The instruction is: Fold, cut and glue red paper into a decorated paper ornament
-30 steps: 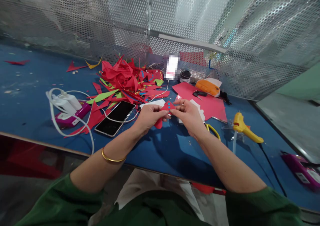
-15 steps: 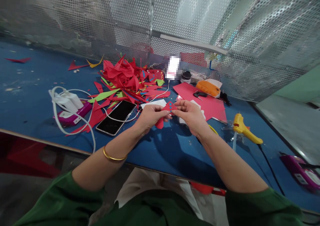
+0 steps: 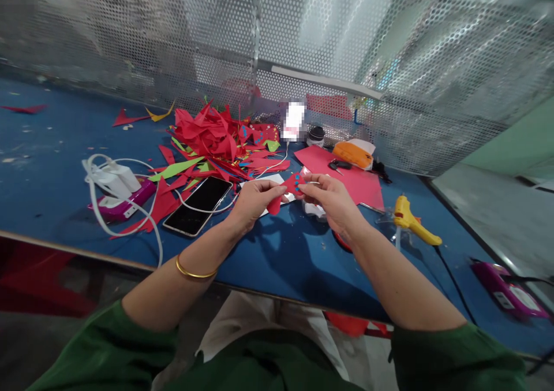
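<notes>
Red paper with blue dots forms the small folded piece [image 3: 289, 187] that we hold above the blue table [image 3: 277, 258], near its middle and just in front of the white card [image 3: 265, 181]. Our left hand [image 3: 253, 200] pinches the lower left part of the piece, fingers closed on it; the lower corner hangs down between thumb and palm. Our right hand [image 3: 331, 197] pinches the upper right edge, thumb and forefinger closed together on the paper.

Compared with one second ago, the piece sits slightly higher and further from us, and the right fingertips have moved in closer over the dotted face, so less of it shows. We judge that the fold or crease is being pressed, not opened; both grips remain firm.

Outward from the hands:
- A black phone [image 3: 198, 204] lies face up to the left, with a white cable crossing just behind it.
- White chargers [image 3: 113, 178] and a purple unit [image 3: 125, 201] lie further left.
- A heap of red paper scraps [image 3: 212, 137], with green strips mixed in, lies behind the phone.
- A flat red sheet [image 3: 346, 177] lies behind the right hand; an orange case [image 3: 355, 153] rests at its far edge.
- A yellow glue gun [image 3: 411, 222] stands to the right, well apart from the hands.
- Perforated metal screens [image 3: 173, 44] close off the back of the table.
</notes>
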The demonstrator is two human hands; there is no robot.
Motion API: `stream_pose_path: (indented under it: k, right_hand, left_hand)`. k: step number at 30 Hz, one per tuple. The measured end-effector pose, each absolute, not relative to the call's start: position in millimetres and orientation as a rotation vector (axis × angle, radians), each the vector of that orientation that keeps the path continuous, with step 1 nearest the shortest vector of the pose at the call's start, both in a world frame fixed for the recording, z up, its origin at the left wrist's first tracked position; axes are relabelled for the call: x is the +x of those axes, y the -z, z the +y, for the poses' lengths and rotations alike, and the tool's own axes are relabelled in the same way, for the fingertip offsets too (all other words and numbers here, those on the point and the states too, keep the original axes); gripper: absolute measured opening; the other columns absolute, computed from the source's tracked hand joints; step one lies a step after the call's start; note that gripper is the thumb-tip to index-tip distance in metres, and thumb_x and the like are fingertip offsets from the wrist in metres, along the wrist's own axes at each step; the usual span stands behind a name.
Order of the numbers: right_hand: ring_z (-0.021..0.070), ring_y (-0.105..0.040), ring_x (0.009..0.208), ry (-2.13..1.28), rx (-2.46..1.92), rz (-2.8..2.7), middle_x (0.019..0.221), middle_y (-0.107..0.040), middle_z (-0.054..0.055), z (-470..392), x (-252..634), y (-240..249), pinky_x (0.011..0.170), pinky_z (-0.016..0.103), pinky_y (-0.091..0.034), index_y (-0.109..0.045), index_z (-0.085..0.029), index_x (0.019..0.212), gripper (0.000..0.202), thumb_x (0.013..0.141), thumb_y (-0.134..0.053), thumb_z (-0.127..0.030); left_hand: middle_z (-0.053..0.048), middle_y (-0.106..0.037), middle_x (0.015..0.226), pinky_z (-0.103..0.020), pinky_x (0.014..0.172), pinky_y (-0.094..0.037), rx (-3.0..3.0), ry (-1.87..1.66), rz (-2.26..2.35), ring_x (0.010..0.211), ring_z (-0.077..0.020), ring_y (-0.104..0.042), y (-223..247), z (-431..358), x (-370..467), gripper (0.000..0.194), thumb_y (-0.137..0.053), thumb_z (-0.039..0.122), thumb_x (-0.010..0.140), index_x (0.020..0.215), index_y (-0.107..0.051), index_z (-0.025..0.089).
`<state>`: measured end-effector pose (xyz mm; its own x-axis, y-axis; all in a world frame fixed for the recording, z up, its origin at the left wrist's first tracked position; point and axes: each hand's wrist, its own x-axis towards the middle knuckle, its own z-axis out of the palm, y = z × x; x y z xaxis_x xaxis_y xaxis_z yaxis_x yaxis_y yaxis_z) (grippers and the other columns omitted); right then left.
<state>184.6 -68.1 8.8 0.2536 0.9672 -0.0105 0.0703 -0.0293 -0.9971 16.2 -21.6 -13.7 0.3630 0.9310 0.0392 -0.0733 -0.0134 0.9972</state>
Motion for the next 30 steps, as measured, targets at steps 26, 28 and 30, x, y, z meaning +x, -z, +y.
stream_pose_path:
  k: [26, 28, 30]
  right_hand:
    - [0.0197, -0.067, 0.078, -0.275, -1.471, -1.428, 0.081, -0.074, 0.004, -98.0, 217.7, -26.6, 0.077, 0.035, -0.052, -0.071, -0.021, 0.083, 0.019, 0.083, -0.070, -0.040]
    - [0.0227, -0.069, 0.099, -0.268, -1.407, -1.549, 0.104, -0.076, 0.005, -97.5, 220.3, -24.0, 0.091, 0.039, -0.051, -0.071, -0.023, 0.102, 0.024, 0.082, -0.072, -0.035]
    - [0.0242, -0.066, 0.110, -0.272, -1.370, -1.691, 0.114, -0.075, 0.005, -95.7, 223.2, -22.5, 0.099, 0.042, -0.048, -0.070, -0.026, 0.109, 0.027, 0.082, -0.072, -0.033]
  left_hand:
    - [0.003, -0.054, 0.043, -0.022, 0.051, -0.034, 1.711, -0.918, 0.930, 0.044, -0.0097, -0.046, 11.5, -25.5, 16.0, 0.029, -0.066, 0.042, 0.078, 0.060, -0.068, 0.018]
    - [0.004, -0.055, 0.044, -0.023, 0.051, -0.035, 1.802, -0.878, 0.912, 0.044, -0.0107, -0.047, 10.6, -26.8, 17.8, 0.028, -0.064, 0.041, 0.080, 0.062, -0.068, 0.019]
    - [0.003, -0.058, 0.048, -0.024, 0.053, -0.036, 1.914, -0.836, 0.890, 0.047, -0.0119, -0.050, 6.6, -28.2, 21.0, 0.027, -0.062, 0.038, 0.082, 0.063, -0.069, 0.020]
